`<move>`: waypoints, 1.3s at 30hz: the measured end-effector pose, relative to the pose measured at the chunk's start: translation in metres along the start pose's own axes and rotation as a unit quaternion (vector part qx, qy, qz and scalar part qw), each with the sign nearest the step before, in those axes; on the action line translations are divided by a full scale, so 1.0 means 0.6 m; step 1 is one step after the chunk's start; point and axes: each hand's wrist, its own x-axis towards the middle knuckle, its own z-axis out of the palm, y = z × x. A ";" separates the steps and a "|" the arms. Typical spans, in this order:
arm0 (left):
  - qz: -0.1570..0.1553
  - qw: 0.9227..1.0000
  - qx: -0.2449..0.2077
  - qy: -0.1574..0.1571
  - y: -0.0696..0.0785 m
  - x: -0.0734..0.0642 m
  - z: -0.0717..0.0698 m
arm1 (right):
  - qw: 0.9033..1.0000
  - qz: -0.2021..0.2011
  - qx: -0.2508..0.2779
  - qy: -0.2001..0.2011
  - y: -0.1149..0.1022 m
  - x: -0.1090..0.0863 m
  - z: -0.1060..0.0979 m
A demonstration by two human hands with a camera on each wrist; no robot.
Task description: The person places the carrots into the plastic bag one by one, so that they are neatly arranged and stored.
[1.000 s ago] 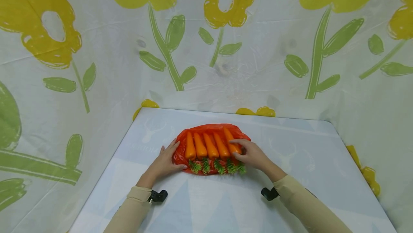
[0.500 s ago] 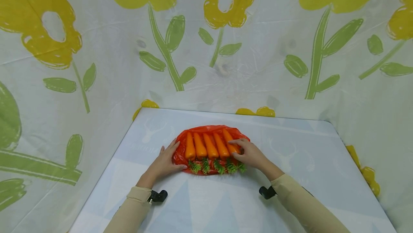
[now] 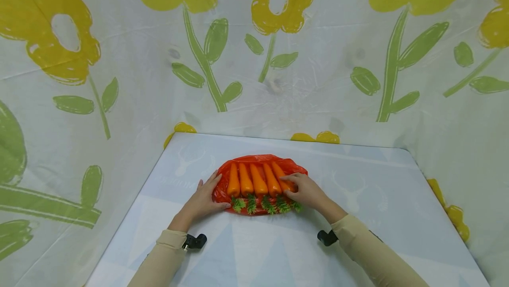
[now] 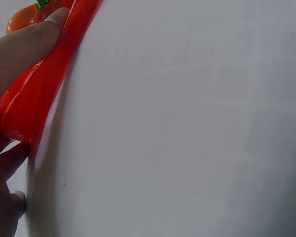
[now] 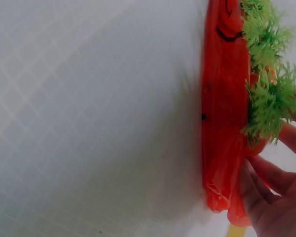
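Note:
Several orange carrots (image 3: 260,183) with feathery green tops (image 3: 268,206) lie side by side on a red plastic bag (image 3: 254,158), tops toward me. My left hand (image 3: 202,199) rests against the bag's left edge, fingers spread and fairly straight. In the left wrist view its thumb (image 4: 32,42) lies on the red plastic (image 4: 44,94). At the other end, my right hand (image 3: 309,190) holds the rightmost carrot (image 3: 277,170) between thumb and fingers. Part of that carrot is hidden behind the hand. The right wrist view shows green leaves (image 5: 274,103) beside the fingers.
A pale, patterned tabletop (image 3: 246,251) lies under the bag, its far edge meeting a flower-printed curtain (image 3: 310,92). Black wrist cameras sit at the left sleeve (image 3: 195,241) and the right sleeve (image 3: 327,237).
My right hand has moved left with the rightmost carrot, which now lies closer to its neighbour. The other carrots have shifted slightly left too. The left hand has stayed put.

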 end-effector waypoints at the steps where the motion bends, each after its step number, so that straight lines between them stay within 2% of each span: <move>1: 0.000 1.000 0.000 0.000 0.000 0.000 0.000 | 1.000 -0.001 -0.004 0.000 -0.001 0.000 0.000; 19: 0.001 1.000 -0.002 0.005 0.000 -0.001 0.001 | 1.000 -0.002 -0.005 0.002 0.006 -0.001 0.007; 39: -0.005 1.000 -0.002 0.004 0.000 -0.002 0.000 | 0.998 -0.024 0.011 0.049 0.007 -0.013 -0.001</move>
